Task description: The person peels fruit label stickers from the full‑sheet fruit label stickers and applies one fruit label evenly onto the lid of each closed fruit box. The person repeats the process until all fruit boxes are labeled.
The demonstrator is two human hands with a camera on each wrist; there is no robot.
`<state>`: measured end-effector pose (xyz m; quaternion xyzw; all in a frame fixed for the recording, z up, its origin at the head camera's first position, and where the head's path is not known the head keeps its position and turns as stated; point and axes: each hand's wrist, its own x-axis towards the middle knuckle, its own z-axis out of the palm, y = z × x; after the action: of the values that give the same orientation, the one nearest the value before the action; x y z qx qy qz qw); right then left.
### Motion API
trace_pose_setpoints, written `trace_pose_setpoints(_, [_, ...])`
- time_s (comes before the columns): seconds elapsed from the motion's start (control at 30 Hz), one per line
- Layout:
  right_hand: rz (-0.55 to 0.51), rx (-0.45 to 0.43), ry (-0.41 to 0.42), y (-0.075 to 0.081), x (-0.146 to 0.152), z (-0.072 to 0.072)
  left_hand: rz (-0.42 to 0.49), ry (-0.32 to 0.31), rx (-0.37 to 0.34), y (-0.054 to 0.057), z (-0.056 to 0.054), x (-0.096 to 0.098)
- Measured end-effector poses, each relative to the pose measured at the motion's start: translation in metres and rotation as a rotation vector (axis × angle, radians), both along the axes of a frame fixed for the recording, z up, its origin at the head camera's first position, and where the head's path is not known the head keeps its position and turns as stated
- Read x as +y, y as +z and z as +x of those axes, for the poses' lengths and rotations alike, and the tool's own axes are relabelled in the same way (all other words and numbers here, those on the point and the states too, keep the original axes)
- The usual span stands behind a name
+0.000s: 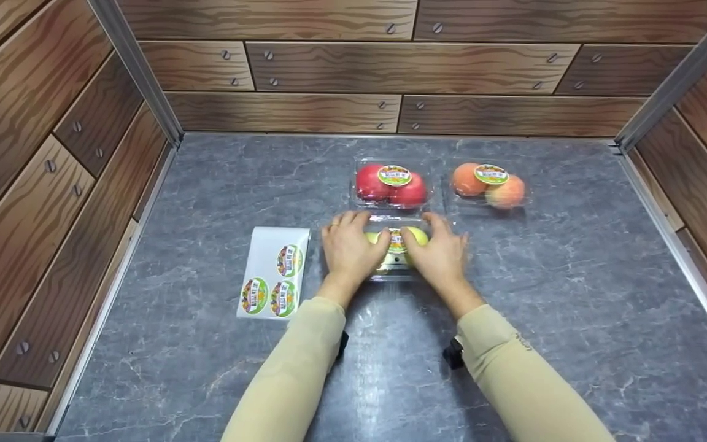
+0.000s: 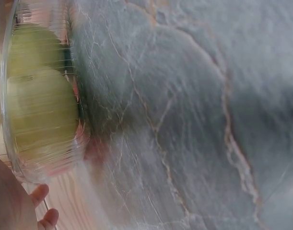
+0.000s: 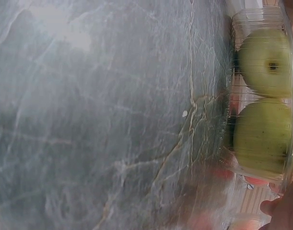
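A clear plastic box with green apples in it rests on the table between my two hands. An oval fruit label lies on its lid. My left hand rests over the left side of the box, its fingers reaching to the far corner and its thumb pressing at the label. From the other side my right hand rests on the box in the same way, thumb at the label's right edge. Both wrist views show fingertips close to the box's far corners; the palms hide much of the lid.
Left of the box lies a white backing sheet with three oval labels. Behind stand a labelled clear box with red apples and another with orange-pink fruit. Wood-patterned panels border the grey marbled table.
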<state>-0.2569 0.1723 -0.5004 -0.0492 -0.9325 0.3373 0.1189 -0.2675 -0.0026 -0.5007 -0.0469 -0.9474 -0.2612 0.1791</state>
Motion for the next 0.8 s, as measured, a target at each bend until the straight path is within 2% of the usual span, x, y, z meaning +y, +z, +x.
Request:
trace_pose_setpoints(0.4, [-0.018, 0.041, -0.004, -0.0021, -0.0006, 0.0010, 0.028, -0.007, -0.008, 0.0015, 0.0022, -0.0011])
trace_pose_setpoints(0.8, [-0.016, 0.030, -0.001, -0.0028, 0.0005, 0.0019, 0.035, -0.013, 0.001, 0.0001, 0.0032, -0.0020])
